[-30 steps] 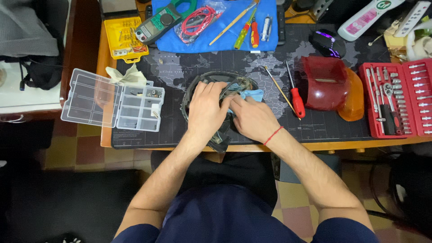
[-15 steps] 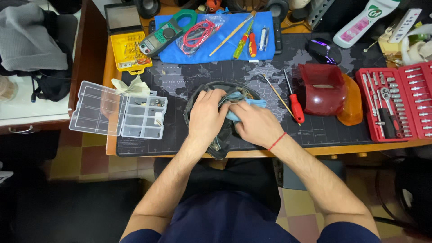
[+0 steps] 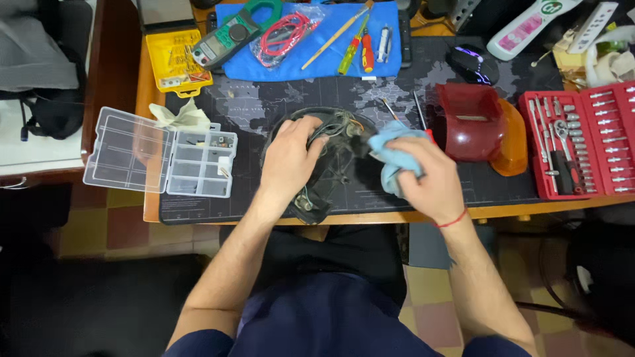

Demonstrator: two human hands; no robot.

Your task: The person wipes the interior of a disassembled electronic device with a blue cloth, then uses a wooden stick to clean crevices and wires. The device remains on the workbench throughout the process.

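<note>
Black plastic fills the middle of the view: a round housing (image 3: 331,162) with loose wires showing inside it lies on a dark desk mat (image 3: 264,106) printed with a world map, near the front edge of a wooden desk, straight in front of the seated person. The left hand (image 3: 291,155) lies over the housing's left side, fingers curled and pressed onto its rim to hold it down. The right hand (image 3: 426,175) is closed around a bunched light blue cloth (image 3: 393,149), whose free end touches the housing's right edge.

As a judgement, the wiping looks to be under way and not finished. The housing is open, bare and empty of its cover, and the cloth is at one edge only; how clean the rest is cannot be told from here. A dark red cover with an orange part (image 3: 479,125) sits apart on the mat just to the right, not fitted to anything.

Left of the housing stands a clear parts box (image 3: 159,158) with its lid flung open and a few small bits in its compartments. At the far right lies a red socket set (image 3: 582,142), open. Along the back of the desk a blue cloth (image 3: 324,59) carries a green clamp meter (image 3: 235,33), red leads and screwdrivers (image 3: 360,49), all well away from both hands.
</note>
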